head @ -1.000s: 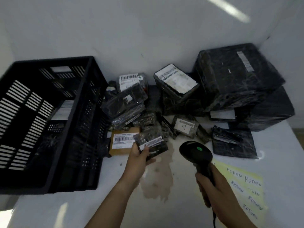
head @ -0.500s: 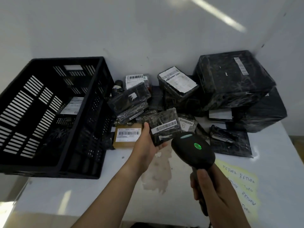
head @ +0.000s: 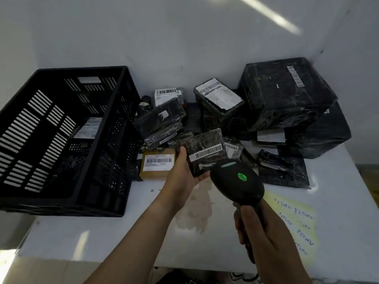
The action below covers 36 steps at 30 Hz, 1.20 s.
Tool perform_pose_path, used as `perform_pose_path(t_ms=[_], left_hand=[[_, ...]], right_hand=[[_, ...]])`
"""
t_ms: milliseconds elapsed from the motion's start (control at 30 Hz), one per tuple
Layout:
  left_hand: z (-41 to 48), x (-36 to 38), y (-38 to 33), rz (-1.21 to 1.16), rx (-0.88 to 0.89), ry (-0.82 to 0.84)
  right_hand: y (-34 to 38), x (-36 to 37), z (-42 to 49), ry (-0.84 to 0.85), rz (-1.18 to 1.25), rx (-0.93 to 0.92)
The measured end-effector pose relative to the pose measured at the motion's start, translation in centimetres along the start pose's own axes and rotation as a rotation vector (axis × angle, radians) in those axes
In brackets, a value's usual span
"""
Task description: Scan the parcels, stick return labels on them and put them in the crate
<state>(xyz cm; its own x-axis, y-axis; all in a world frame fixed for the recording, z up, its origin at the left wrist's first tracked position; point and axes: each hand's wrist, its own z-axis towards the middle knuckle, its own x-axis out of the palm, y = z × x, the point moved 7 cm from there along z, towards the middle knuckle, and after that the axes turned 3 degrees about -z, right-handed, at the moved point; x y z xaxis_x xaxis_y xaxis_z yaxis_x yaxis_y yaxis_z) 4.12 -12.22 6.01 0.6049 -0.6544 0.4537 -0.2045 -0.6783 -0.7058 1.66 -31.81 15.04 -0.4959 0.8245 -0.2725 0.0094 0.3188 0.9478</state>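
Observation:
My left hand holds a small black wrapped parcel above the table, its white barcode strip facing up. My right hand grips the handle of a black barcode scanner whose green light is on; the scanner's head sits just in front of the parcel's lower edge. A yellow sheet of handwritten RETURN labels lies on the table to the right. The black slatted crate stands at the left with a labelled parcel inside.
A heap of black wrapped parcels and a brown labelled box lie against the wall. Two big black boxes are stacked in the right corner. A flat black packet lies near them. The white table has a stain at the centre.
My left hand has lifted the small parcel off the pile and tilted its barcode up. The scanner has come up and forward until its head is close to the parcel.

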Motion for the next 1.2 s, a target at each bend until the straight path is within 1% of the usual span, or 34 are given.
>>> perform_pose_path(t_ms=[167, 400, 500, 600, 733, 800, 867, 967, 1100, 1200], left_hand=[[-0.1, 0.1, 0.1, 0.019, 0.000, -0.005], [0.1, 0.1, 0.2, 0.039, -0.011, -0.025], [0.3, -1.0, 0.6, 0.042, -0.023, -0.094], [0.2, -2.6, 2.0, 0.020, -0.051, -0.180], [-0.4, -4.0, 5.9, 0.062, -0.160, -0.217], [-0.7, -4.4, 8.1, 0.104, -0.204, -0.233], [-0.7, -4.7, 10.0, 0.168, -0.223, -0.225], [-0.8, -5.3, 11.3, 0.234, -0.207, -0.243], [-0.3, -5.8, 11.0, 0.284, -0.155, -0.242], [-0.2, -6.0, 11.2, 0.320, -0.156, -0.243]], right_hand=[[0.5, -0.5, 0.0, -0.027, -0.004, -0.048], [-0.8, -0.3, 1.1, -0.014, -0.010, 0.018], [-4.8, -0.2, 3.2, -0.039, 0.032, 0.121], [-10.9, 0.4, 6.7, -0.006, -0.093, 0.203], [-18.5, 2.3, 10.6, 0.028, -0.225, 0.308], [-21.5, 3.3, 11.7, 0.056, -0.228, 0.312], [-24.8, 4.2, 12.7, 0.060, -0.203, 0.278], [-24.5, 5.1, 12.9, 0.063, -0.252, 0.207], [-25.0, 5.9, 13.0, 0.087, -0.280, 0.188], [-25.1, 6.0, 12.8, 0.086, -0.321, 0.184]])
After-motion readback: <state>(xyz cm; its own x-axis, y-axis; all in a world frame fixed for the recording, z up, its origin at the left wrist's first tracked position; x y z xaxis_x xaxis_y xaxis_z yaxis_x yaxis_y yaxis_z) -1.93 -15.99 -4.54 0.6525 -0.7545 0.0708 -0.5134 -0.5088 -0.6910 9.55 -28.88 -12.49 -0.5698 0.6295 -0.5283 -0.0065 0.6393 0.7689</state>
